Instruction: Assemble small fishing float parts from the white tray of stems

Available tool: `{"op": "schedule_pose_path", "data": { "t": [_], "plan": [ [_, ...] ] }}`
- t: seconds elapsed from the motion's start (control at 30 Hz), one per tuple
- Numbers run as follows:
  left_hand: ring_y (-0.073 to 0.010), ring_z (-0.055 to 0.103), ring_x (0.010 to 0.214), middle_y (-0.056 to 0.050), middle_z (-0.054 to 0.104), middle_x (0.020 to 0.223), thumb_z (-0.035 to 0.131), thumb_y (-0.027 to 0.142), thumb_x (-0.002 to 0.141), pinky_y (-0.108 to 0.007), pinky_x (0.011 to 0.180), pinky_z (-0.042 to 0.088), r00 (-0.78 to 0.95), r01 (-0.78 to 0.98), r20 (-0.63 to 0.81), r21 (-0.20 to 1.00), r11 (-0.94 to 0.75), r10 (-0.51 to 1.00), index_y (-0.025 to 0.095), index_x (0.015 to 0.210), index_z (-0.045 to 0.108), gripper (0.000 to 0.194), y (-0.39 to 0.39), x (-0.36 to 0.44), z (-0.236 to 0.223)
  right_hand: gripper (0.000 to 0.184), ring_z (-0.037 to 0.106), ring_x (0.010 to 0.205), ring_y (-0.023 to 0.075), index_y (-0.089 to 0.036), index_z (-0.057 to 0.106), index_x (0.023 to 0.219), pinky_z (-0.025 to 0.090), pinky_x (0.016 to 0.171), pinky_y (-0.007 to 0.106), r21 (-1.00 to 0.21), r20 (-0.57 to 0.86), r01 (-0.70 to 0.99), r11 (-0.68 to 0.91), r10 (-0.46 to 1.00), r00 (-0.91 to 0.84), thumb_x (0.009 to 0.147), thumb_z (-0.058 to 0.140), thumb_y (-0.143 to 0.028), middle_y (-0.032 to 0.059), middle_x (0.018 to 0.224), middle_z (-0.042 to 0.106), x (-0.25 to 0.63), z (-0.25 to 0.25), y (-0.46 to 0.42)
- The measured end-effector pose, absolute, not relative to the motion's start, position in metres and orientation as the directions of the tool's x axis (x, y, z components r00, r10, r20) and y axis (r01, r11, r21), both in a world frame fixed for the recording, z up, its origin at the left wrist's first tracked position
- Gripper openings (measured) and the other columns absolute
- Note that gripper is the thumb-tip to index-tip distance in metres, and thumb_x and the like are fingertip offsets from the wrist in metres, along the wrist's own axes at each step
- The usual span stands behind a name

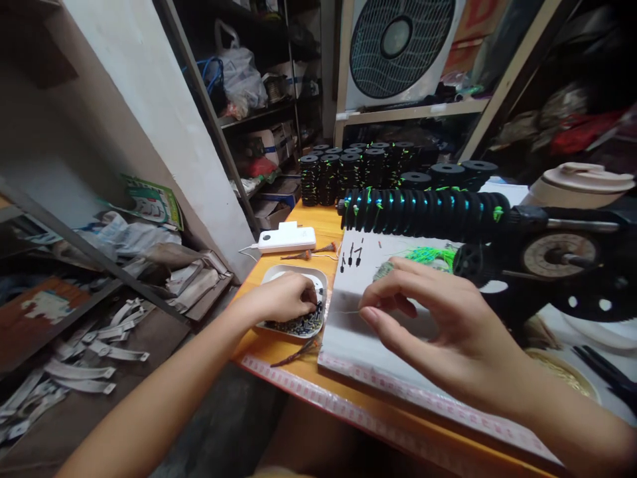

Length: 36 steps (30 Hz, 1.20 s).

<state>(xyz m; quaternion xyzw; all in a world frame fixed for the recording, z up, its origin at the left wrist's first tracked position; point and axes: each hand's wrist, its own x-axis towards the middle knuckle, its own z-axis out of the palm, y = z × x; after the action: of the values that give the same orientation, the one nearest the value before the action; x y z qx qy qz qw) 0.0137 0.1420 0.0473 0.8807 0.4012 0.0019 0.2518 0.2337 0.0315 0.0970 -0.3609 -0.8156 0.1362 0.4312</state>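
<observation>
My left hand (291, 297) reaches into a white dish (271, 272) with its fingertips bent together among small dark metal-looking pieces (298, 326). What they pinch is hidden. Over the white board (343, 342), my right hand (442, 318) pinches a fine, pale line (347, 312) between thumb and forefinger; its other fingers curl loosely. Several small black pieces (357, 261) lie on the board's far left part. Bright green strands (430, 255) are bunched behind my right hand. A row of black ridged spools (423, 214) sits on a horizontal shaft above the board.
Stacked black spools (328, 179) stand at the table's back. A white power bank (287, 238) with a cable lies behind the dish. On the right are a dark winding device (555, 259), a lidded beige container (580, 186) and a round bowl (565, 372). A box fan (403, 40) stands behind.
</observation>
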Motion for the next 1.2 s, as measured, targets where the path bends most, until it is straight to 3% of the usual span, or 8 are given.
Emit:
{"op": "schedule_pose_path", "data": {
  "t": [0.13, 0.27, 0.37, 0.53, 0.63, 0.73, 0.97, 1.2],
  "plan": [
    [-0.0167, 0.065, 0.074, -0.001, 0.068, 0.083, 0.066, 0.032, 0.092, -0.036, 0.072, 0.055, 0.633, 0.715, -0.167, 0.502, -0.487, 0.756, 0.015, 0.085, 0.066, 0.018, 0.141, 0.01, 0.045, 0.011, 0.049, 0.061, 0.0081, -0.016, 0.062, 0.083, 0.039, 0.056, 0.021, -0.592, 0.568, 0.437, 0.677, 0.735, -0.37, 0.091, 0.057, -0.01, -0.002, 0.07, 0.058, 0.233, 0.098, 0.032],
    [-0.0169, 0.059, 0.067, 0.002, 0.062, 0.071, 0.072, 0.019, 0.081, -0.032, 0.066, 0.049, 0.522, 0.649, -0.065, 0.678, -0.346, 0.851, 0.016, 0.075, 0.063, 0.011, 0.126, 0.006, 0.047, 0.01, 0.05, 0.064, 0.01, -0.015, 0.065, 0.081, 0.039, 0.058, 0.022, -0.561, 0.574, 0.47, 0.682, 0.729, -0.373, 0.088, 0.06, -0.01, -0.001, 0.07, 0.054, 0.232, 0.095, 0.033],
    [-0.0178, 0.061, 0.076, -0.001, 0.065, 0.079, 0.07, 0.022, 0.08, -0.031, 0.071, 0.049, 0.416, 0.484, -0.004, 0.848, -0.218, 0.909, 0.017, 0.081, 0.065, 0.007, 0.104, 0.006, 0.05, 0.01, 0.044, 0.062, 0.0111, -0.016, 0.071, 0.082, 0.035, 0.055, 0.024, -0.51, 0.604, 0.501, 0.7, 0.706, -0.371, 0.087, 0.064, -0.011, -0.0022, 0.068, 0.046, 0.232, 0.092, 0.033],
    [-0.013, 0.064, 0.083, -0.001, 0.069, 0.089, 0.077, 0.037, 0.078, -0.023, 0.077, 0.052, 0.283, 0.074, -0.015, 0.997, -0.007, 0.959, 0.02, 0.101, 0.066, 0.031, 0.058, 0.01, 0.045, 0.012, 0.044, 0.061, 0.0116, -0.018, 0.074, 0.085, 0.034, 0.053, 0.024, -0.472, 0.648, 0.509, 0.719, 0.675, -0.353, 0.086, 0.066, -0.009, -0.0022, 0.069, 0.045, 0.229, 0.09, 0.031],
    [-0.0062, 0.062, 0.068, 0.001, 0.069, 0.077, 0.088, 0.035, 0.071, -0.015, 0.067, 0.05, 0.256, -0.297, -0.093, 0.94, 0.17, 0.962, 0.02, 0.094, 0.071, 0.032, 0.036, 0.017, 0.039, 0.011, 0.046, 0.06, 0.0113, -0.016, 0.072, 0.084, 0.035, 0.052, 0.023, -0.459, 0.67, 0.482, 0.746, 0.647, -0.364, 0.084, 0.066, -0.007, -0.0017, 0.068, 0.047, 0.225, 0.091, 0.027],
    [-0.003, 0.059, 0.06, -0.001, 0.071, 0.072, 0.093, 0.023, 0.066, -0.01, 0.061, 0.047, 0.319, -0.601, -0.162, 0.727, 0.331, 0.934, 0.018, 0.089, 0.078, 0.028, 0.024, 0.023, 0.034, 0.01, 0.047, 0.06, 0.0109, -0.015, 0.071, 0.082, 0.037, 0.051, 0.022, -0.46, 0.683, 0.466, 0.755, 0.637, -0.358, 0.084, 0.064, -0.007, -0.0015, 0.067, 0.047, 0.221, 0.091, 0.024],
    [-0.0003, 0.046, 0.051, -0.002, 0.069, 0.068, 0.088, 0.021, 0.073, -0.009, 0.052, 0.041, 0.371, -0.726, -0.192, 0.55, 0.413, 0.908, 0.016, 0.091, 0.08, 0.02, 0.01, 0.031, 0.026, 0.011, 0.049, 0.058, 0.0098, -0.015, 0.069, 0.082, 0.039, 0.05, 0.021, -0.474, 0.692, 0.448, 0.758, 0.635, -0.343, 0.082, 0.064, -0.005, -0.0021, 0.066, 0.048, 0.216, 0.09, 0.022],
    [0.0016, 0.034, 0.047, -0.003, 0.068, 0.068, 0.086, 0.02, 0.075, -0.009, 0.05, 0.036, 0.383, -0.729, -0.199, 0.534, 0.427, 0.902, 0.016, 0.09, 0.081, 0.016, 0.009, 0.034, 0.025, 0.015, 0.049, 0.059, 0.01, -0.017, 0.069, 0.085, 0.037, 0.049, 0.021, -0.49, 0.674, 0.443, 0.751, 0.648, -0.355, 0.082, 0.065, -0.003, -0.0025, 0.068, 0.049, 0.215, 0.087, 0.021]
  ]
}}
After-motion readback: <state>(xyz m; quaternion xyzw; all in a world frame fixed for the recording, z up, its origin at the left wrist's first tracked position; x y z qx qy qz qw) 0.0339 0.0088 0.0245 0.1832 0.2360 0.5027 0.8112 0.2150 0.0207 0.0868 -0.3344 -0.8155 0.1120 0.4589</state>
